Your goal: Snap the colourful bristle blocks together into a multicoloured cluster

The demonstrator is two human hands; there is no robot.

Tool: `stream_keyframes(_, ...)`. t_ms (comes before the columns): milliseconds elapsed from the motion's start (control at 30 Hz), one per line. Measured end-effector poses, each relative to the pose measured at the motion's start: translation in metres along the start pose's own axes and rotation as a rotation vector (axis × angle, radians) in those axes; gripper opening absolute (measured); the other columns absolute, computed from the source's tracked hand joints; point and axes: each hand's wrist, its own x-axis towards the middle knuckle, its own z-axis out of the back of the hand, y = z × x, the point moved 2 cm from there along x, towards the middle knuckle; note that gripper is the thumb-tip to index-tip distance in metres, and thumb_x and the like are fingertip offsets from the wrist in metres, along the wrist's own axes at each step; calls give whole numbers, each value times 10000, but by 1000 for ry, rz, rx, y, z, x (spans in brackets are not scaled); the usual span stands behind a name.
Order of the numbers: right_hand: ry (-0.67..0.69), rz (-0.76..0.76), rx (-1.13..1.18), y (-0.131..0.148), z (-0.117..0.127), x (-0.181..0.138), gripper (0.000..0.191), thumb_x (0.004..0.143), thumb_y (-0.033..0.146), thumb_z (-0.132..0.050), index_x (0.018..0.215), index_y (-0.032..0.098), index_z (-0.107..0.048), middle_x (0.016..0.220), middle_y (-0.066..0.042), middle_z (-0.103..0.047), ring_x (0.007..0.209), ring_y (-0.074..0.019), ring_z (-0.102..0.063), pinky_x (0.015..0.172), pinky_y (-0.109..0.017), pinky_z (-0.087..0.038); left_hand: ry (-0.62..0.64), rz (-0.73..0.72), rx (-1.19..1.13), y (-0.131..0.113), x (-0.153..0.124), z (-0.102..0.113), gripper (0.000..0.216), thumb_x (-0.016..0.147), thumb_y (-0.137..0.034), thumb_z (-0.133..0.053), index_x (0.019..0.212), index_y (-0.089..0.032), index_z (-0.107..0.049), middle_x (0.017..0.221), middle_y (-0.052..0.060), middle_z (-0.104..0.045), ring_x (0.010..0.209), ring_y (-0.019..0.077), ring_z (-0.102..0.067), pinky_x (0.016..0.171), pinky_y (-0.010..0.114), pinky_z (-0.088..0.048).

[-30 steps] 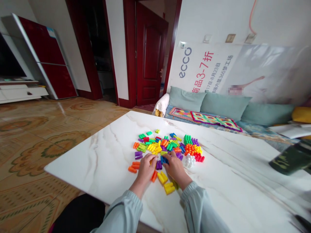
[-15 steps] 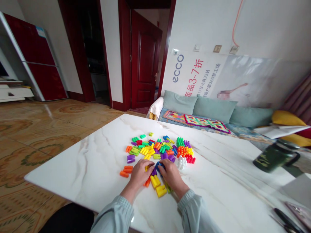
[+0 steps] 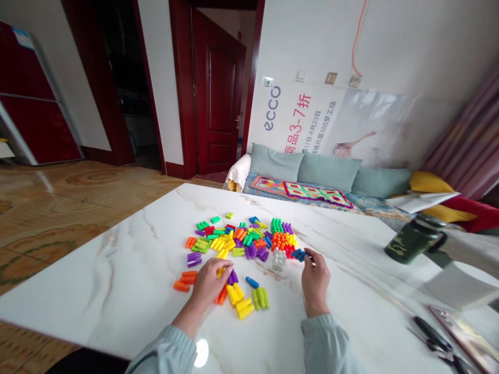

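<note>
My right hand pinches a few blue bullet-shaped plastic blocks at the right end of a grouped set of blocks. Right beside them stand white blocks and red ones. My left hand is curled, with a yellow block showing between thumb and fingers; its grip is partly hidden. Purple blocks touch or nearly touch the left thumb. Between my hands lie a single blue block, lime green blocks and yellow blocks.
Loose coloured blocks spread over the marble-patterned table. Grouped orange blocks and green blocks stand to the right. A dark green mug, scissors and a phone lie farther right.
My right hand has moved right, away from the left hand, carrying blue blocks to the grouped set. A single blue block now shows where it was. The camera view has turned slightly right.
</note>
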Motion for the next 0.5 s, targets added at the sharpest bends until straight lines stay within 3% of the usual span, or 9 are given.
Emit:
stream_keyframes(200, 155, -42, -162, -21, -14, -5, 342, 822, 306, -392, 936, 150, -674, 919, -139, -690, 857, -256, -614, 768, -352, -438, -2, -19, 11, -1, 1, 2, 224, 851, -336, -565, 902, -234, -757, 963, 65, -756, 974, 246, -679, 898, 394, -529)
stream_keyframes(500, 106, 13, -158, -21, -19, -4, 377, 832, 345, -379, 898, 147, -693, 955, -127, -681, 773, -220, -606, 713, -329, -424, 38, 6, -10, 0, 2, 1, 245, 850, -346, -551, 909, -221, -753, 974, 72, -753, 984, 247, -670, 915, 400, -515)
